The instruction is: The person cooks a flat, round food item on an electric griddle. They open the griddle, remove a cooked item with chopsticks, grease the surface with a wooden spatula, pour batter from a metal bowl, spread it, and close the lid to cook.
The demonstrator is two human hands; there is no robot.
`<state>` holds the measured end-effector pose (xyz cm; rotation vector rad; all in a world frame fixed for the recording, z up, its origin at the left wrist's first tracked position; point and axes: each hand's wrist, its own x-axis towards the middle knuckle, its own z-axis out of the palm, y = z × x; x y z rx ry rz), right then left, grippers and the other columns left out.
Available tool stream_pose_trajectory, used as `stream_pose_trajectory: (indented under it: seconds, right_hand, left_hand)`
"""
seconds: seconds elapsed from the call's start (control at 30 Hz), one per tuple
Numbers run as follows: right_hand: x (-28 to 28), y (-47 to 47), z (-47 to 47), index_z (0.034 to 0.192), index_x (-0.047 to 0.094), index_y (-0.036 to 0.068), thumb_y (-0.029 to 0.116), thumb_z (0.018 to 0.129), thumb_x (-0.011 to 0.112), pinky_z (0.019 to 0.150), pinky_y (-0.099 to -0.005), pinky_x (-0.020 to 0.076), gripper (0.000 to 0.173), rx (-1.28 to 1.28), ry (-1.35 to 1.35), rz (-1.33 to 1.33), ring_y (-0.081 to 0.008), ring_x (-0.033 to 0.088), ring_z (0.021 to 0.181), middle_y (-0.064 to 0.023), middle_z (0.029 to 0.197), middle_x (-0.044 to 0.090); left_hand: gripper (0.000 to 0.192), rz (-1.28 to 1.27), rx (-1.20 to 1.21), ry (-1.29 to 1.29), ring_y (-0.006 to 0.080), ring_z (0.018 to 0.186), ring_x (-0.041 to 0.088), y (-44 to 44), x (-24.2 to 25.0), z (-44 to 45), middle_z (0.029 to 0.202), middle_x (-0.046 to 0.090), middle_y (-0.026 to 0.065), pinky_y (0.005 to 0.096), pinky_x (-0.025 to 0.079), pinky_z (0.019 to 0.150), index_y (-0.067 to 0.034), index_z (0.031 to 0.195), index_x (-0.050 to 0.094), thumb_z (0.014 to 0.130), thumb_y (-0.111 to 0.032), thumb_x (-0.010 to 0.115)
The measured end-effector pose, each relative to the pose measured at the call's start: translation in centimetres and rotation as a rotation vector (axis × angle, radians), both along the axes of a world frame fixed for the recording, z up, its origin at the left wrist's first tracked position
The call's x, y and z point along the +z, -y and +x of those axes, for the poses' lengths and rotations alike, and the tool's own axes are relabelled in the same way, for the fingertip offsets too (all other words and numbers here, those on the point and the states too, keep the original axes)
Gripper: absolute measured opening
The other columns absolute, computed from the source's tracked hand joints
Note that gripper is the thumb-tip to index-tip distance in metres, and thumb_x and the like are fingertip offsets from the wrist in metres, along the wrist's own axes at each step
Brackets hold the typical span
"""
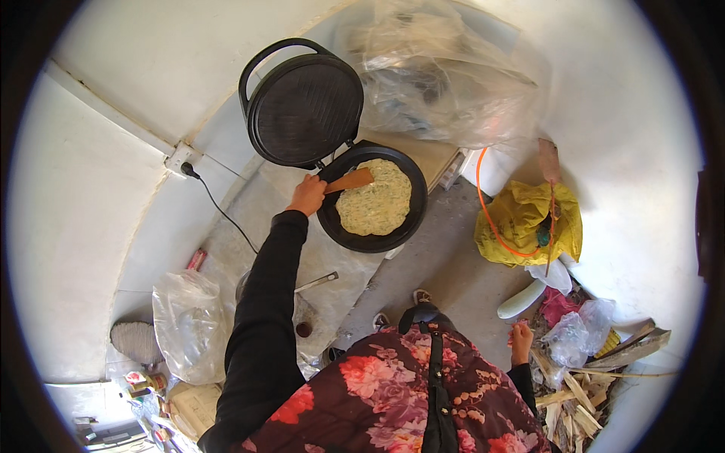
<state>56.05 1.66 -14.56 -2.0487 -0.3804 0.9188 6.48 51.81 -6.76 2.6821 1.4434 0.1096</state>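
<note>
My left hand (307, 195) grips the handle of a wooden spatula (352, 180). The spatula's flat blade lies over the upper left edge of a pale round flatbread with green flecks (376, 201). That bread rests in the black lower pan (418, 212) of an electric griddle. Hinged at the upper left, the round ribbed lid (308, 107) stands raised. My right hand (521, 342) hangs at my right side, away from the griddle, with its fingers curled. Something small and reddish shows at those fingers, too small to name.
A black plug (190, 169) sits in a wall socket left of the griddle. Clear plastic sheeting (442, 79) covers things behind it. On the right are a yellow bag (510, 226), a pale green gourd (521, 300) and split firewood (575, 402). A plastic bag (190, 328) stands at left.
</note>
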Motion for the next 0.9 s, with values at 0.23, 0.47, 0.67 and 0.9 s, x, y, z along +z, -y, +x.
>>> stream_pose_trajectory:
  seconds: [0.23, 0.47, 0.67, 0.9]
  right_hand:
    - [-0.3, -1.1, -0.2, 0.087, 0.060, 0.005, 0.018, 0.090, 0.049, 0.035, -0.0207, 0.0377, 0.018, 0.031, -0.004, 0.002, -0.0070, 0.045, 0.041, -0.0017, 0.060, 0.054]
    - [0.2, -1.0, -0.3, 0.088, 0.061, 0.005, 0.019, 0.089, 0.051, 0.037, -0.0199, 0.0381, 0.018, 0.040, -0.007, 0.028, -0.0068, 0.046, 0.041, -0.0022, 0.061, 0.055]
    - [0.6, 0.2, 0.0, 0.088, 0.061, 0.004, 0.018, 0.089, 0.050, 0.037, -0.0201, 0.0381, 0.018, 0.010, -0.001, 0.010, -0.0067, 0.046, 0.042, -0.0023, 0.061, 0.055]
    - [0.1, -0.2, -0.2, 0.086, 0.061, 0.004, 0.019, 0.089, 0.051, 0.037, -0.0198, 0.0381, 0.019, 0.037, -0.008, -0.009, -0.0069, 0.046, 0.041, -0.0019, 0.060, 0.055]
  left_hand:
    - [0.018, -0.016, 0.102, -0.005, 0.0316, 0.096, 0.051, 1.0, 1.0, -3.4, 0.092, 0.056, 0.0108, 0.0413, 0.048, 0.081, -0.005, 0.089, 0.063, 0.072, -0.006, 0.063]
    - [0.015, 0.016, 0.030, 0.053, 0.0315, 0.099, 0.050, 0.3, -0.1, 2.6, 0.095, 0.055, 0.0107, 0.0415, 0.047, 0.082, -0.005, 0.088, 0.062, 0.072, -0.007, 0.063]
    - [0.014, 0.020, 0.049, 0.005, 0.0324, 0.100, 0.049, -1.0, -1.0, 2.8, 0.095, 0.055, 0.0118, 0.0422, 0.047, 0.083, -0.004, 0.087, 0.062, 0.073, -0.008, 0.062]
    - [0.017, -0.018, 0.124, -0.028, 0.0321, 0.098, 0.051, 0.5, 0.3, -3.7, 0.093, 0.056, 0.0125, 0.0429, 0.048, 0.079, -0.003, 0.091, 0.063, 0.075, -0.008, 0.063]
